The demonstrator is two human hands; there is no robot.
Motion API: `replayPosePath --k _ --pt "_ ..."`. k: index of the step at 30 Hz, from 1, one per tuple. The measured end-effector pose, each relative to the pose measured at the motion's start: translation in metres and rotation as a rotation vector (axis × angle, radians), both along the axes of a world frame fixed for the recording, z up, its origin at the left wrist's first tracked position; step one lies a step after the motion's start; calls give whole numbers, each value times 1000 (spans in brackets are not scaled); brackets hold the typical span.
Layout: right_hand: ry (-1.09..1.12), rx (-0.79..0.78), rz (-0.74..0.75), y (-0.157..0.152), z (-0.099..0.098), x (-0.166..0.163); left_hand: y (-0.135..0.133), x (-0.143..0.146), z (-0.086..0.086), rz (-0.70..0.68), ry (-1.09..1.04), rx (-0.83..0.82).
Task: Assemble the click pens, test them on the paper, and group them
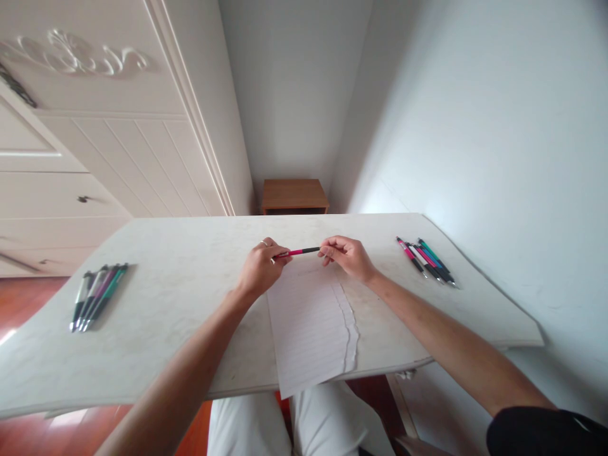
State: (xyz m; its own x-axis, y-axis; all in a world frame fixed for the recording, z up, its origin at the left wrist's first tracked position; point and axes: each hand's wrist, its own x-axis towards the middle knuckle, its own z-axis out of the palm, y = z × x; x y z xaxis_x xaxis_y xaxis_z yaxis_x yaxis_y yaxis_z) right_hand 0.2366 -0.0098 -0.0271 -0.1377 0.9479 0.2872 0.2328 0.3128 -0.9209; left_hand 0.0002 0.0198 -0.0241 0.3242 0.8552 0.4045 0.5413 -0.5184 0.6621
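A pink and black pen (303,251) is held level above the far end of some lined paper (311,323). My left hand (266,266) is closed around the pink end, with a ring on one finger. The black end sits pinched between the thumb and fingers of my right hand (346,254). The paper is a stack of sheets with torn right edges, and its near corner hangs over the table's edge.
On the white table (190,253), several pens (99,296) lie bunched at the left, and another group of pens (426,261) lies at the right. A white cabinet (142,158) rises at the left. A small brown wooden stand (294,193) is behind the table, with walls beyond.
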Motion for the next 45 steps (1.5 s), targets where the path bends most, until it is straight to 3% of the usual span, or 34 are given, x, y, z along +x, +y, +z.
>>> replayPosePath --k 7,15,29,37,41,45 --pt "32 -11 -29 2 0 2 -5 0 4 -18 45 -32" --pt "44 -6 -51 3 0 3 -5 2 10 -123 -288 -341" --pt "65 2 -61 0 4 1 -1 1 11 -87 -598 -479" --pt "84 9 -71 1 4 2 1 1 11 -174 -871 -637" --pt "94 15 -75 2 3 3 2 1 6 -170 -748 -598" --pt "79 21 -75 2 2 3 4 -1 3 -54 -391 -247"
